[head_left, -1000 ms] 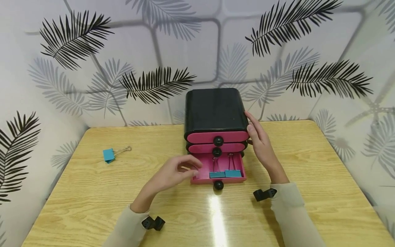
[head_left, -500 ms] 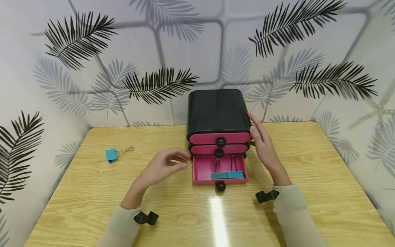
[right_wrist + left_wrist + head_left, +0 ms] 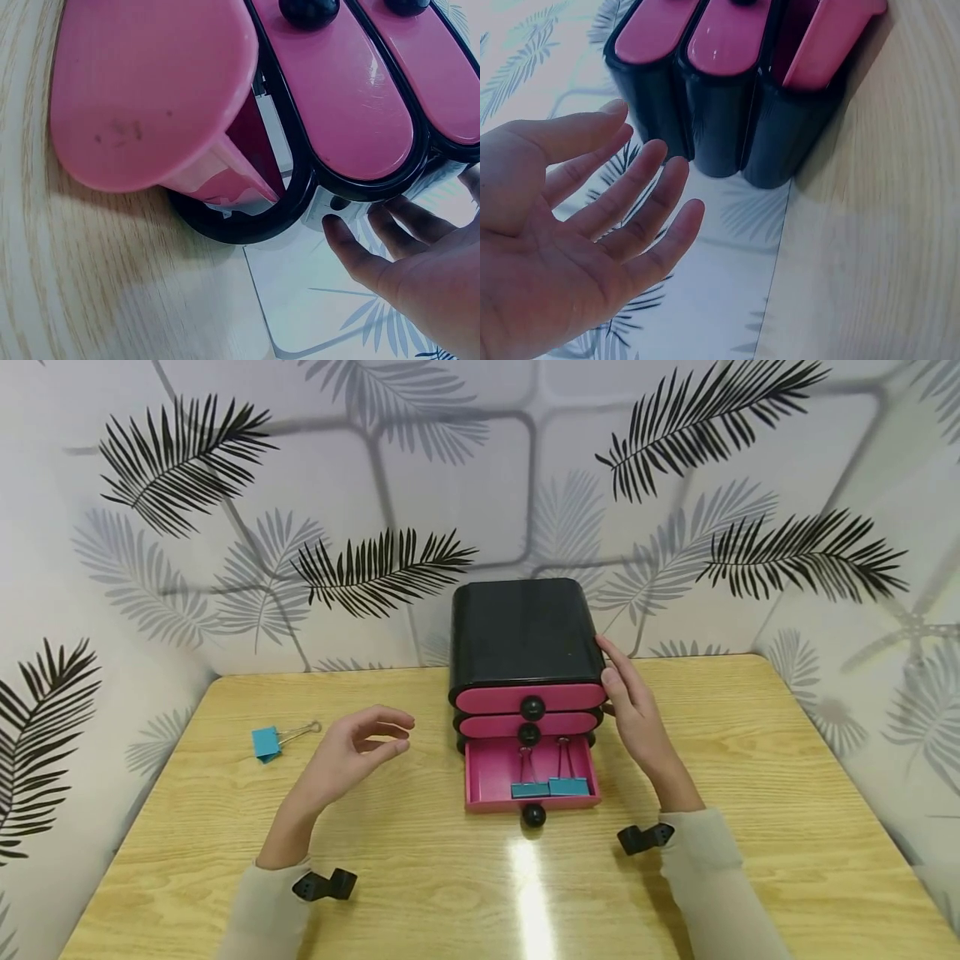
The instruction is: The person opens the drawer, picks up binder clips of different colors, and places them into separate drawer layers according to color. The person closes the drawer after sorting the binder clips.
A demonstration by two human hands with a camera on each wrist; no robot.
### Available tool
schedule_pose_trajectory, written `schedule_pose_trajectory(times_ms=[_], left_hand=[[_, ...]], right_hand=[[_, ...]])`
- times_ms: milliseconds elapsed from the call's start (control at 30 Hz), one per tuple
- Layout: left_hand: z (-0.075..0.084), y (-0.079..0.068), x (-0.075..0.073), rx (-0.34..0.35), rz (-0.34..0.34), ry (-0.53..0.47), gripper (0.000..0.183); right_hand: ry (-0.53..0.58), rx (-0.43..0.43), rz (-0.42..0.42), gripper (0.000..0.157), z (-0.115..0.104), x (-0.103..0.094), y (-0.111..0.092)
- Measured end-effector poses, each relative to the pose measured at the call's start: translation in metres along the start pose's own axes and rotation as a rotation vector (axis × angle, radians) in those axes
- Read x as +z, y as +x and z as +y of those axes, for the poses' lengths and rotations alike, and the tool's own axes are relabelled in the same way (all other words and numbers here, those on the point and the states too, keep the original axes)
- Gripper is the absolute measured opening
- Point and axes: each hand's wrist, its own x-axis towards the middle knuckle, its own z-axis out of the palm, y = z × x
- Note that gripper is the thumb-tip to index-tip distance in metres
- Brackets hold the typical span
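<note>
A black drawer unit (image 3: pixel 525 631) with pink drawer fronts and black knobs stands at the back middle of the table. Its bottom drawer (image 3: pixel 491 770) is pulled out, and two blue binder clips (image 3: pixel 568 787) lie inside, wire handles toward the back. To the left, another blue binder clip (image 3: pixel 266 743) rests on the table. My left hand (image 3: pixel 345 758) hovers between that clip and the unit, fingers loosely bent, holding nothing. My right hand (image 3: pixel 636 714) rests against the unit's right side, its fingers (image 3: pixel 352 251) fairly straight along the black casing.
The wooden table (image 3: pixel 420 877) runs back to a wall (image 3: pixel 465 485) with a leaf pattern. Small black cameras sit on both wrists, the left one (image 3: pixel 325 885) over the table. A black knob (image 3: pixel 533 815) juts from the pulled-out drawer.
My left hand has moved away from the bottom drawer, leftward toward the loose binder clip. My right hand stays on the unit's side, and the drawer stays pulled out.
</note>
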Motion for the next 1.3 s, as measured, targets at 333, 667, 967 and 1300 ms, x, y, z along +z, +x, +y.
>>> schedule_pose_trajectory(times_ms=[333, 667, 967, 1300], left_hand=[[-0.006, -0.007, -0.021, -0.005, 0.076, -0.017, 0.026], [-0.012, -0.014, -0.040, -0.011, 0.166, 0.032, 0.028], [-0.014, -0.017, -0.048, -0.036, 0.230, 0.019, 0.028], [-0.021, -0.024, -0.061, -0.023, 0.305, 0.040, 0.027]], right_hand=[[0.001, -0.006, 0.001, 0.048, 0.001, 0.001, 0.001], [0.004, -0.009, 0.004, 0.049, 0.002, 0.002, 0.001], [0.010, -0.004, 0.006, 0.049, -0.001, 0.002, 0.000], [0.007, -0.008, 0.007, 0.048, 0.000, 0.002, 0.001]])
